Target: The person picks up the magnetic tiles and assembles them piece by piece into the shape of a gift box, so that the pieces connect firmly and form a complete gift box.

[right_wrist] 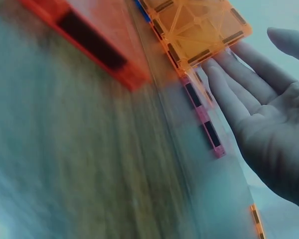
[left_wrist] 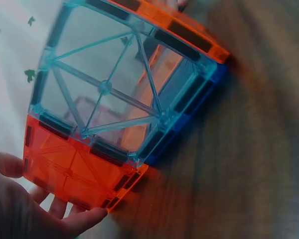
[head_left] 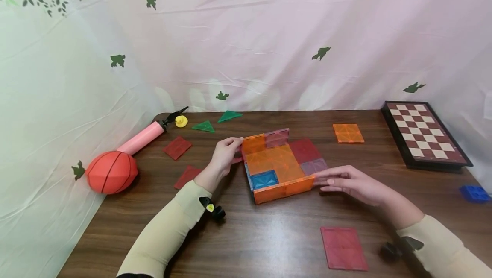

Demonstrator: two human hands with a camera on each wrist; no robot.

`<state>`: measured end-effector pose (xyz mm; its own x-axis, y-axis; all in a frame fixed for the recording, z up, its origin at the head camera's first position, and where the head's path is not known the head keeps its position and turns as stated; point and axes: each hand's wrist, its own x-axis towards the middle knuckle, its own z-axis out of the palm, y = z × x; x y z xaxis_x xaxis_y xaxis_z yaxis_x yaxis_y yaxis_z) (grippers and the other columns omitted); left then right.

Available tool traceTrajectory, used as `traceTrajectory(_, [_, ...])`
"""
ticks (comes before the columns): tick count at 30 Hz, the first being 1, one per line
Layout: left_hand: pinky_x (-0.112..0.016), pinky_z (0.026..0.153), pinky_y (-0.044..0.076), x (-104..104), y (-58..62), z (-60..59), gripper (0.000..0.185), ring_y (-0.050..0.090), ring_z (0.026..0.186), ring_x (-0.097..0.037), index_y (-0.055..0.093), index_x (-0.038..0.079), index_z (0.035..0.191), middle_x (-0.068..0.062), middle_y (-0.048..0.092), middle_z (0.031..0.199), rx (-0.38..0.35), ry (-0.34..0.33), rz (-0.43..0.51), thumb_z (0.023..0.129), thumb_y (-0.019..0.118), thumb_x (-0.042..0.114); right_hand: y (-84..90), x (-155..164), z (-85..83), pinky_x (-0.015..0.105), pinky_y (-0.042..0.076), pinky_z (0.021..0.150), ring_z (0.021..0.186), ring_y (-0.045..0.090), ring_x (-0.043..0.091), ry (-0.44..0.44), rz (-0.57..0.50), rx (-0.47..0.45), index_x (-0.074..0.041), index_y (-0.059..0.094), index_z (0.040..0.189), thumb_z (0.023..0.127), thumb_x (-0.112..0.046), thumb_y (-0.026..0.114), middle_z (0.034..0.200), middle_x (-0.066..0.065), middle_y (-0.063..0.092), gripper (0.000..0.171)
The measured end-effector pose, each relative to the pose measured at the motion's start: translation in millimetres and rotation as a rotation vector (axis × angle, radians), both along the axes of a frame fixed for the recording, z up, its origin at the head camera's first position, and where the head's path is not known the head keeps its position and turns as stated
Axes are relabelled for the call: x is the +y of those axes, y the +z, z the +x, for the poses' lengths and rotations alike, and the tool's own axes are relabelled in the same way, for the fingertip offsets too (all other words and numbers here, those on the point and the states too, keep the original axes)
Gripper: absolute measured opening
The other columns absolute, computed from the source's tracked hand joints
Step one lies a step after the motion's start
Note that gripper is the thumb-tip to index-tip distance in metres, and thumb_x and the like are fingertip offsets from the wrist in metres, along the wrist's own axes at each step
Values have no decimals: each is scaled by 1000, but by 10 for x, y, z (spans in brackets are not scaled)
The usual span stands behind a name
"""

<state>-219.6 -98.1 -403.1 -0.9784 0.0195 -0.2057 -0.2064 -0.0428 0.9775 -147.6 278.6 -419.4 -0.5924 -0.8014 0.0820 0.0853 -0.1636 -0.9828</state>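
Translucent magnetic tile tray (head_left: pixel 282 167), mostly orange, flat mid-table, walls upright.

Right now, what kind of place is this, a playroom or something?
Probably a play or craft corner set up indoors. A wooden table holds toys: magnetic tiles being put together by two hands, a chessboard, a deflated basketball with a pink pump. A leaf-printed sheet hangs behind as a backdrop.

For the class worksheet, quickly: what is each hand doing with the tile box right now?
Left hand: fingers curled on the upright orange tile at the tile box's far-left corner.
Right hand: open, straight fingers touching the box's right side.
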Motion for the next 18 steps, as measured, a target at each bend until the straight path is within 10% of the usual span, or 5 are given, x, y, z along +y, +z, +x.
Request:
traceTrajectory(4, [-47,87,57,37,-6,-102,29,60,103,-30,67,-5,117,-12,64,107,-10,-46,14,106,58,20,27,-40,25,40,45,105,133,54,27,-36,49,15,14,43,146,109,3,33,146,12,56,40])
traceTrajectory(8, [-54,102,47,32,-2,-80,38,53,120,-33,57,-2,134,-17,57,130,-40,-95,48,107,54,24,64,-22,-9,35,48,102,128,58,24,-273,162,75,13,41,146,111,-8,38,146,19,54,41])
traceTrajectory(13, [-56,108,41,-10,-1,129,52,45,132,-36,40,2,151,-21,46,148,-91,-121,64,106,53,26,131,36,-64,26,52,94,123,61,24,-545,464,58,8,35,151,111,-28,45,148,28,46,55])
traceTrajectory(18, [-60,109,37,-63,-29,391,62,38,139,-37,28,4,158,-21,36,156,-104,-223,117,103,52,21,132,23,-81,25,52,93,128,54,39,-573,618,91,5,35,152,109,-30,49,148,33,44,57])
